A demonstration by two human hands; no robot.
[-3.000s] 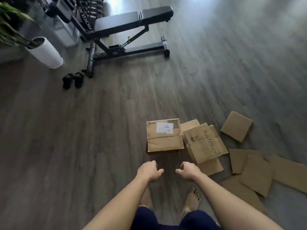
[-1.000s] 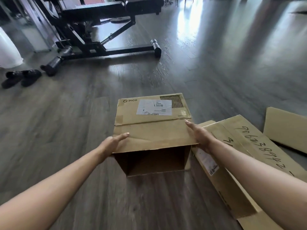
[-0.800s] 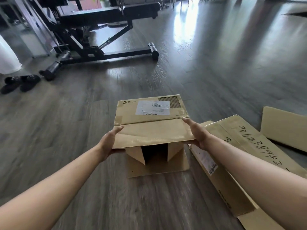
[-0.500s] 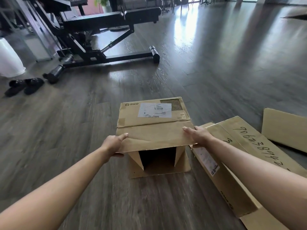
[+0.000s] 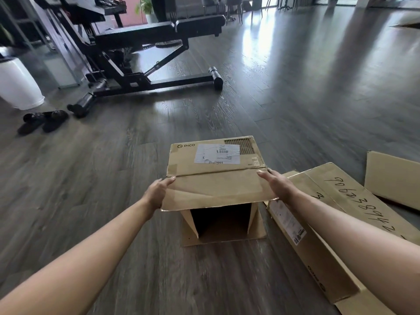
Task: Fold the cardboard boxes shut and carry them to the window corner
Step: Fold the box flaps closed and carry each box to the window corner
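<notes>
- Left hand (image 5: 158, 192) grips left edge of top flap (image 5: 218, 192), thumb on top, fingers hidden beneath.
- Right hand (image 5: 276, 184) grips flap's right edge the same way.
- Brown PICO-printed cardboard box (image 5: 216, 155) on its side on grey wood floor (image 5: 113, 167), open end facing camera.
- Long flattened brown carton (image 5: 336, 214) just right of it.
- Black weight bench (image 5: 145, 55) far left.

Home gym, weight bench (image 5: 159, 30), wood floor (image 5: 295, 98), slippers (image 5: 43, 120)
</notes>
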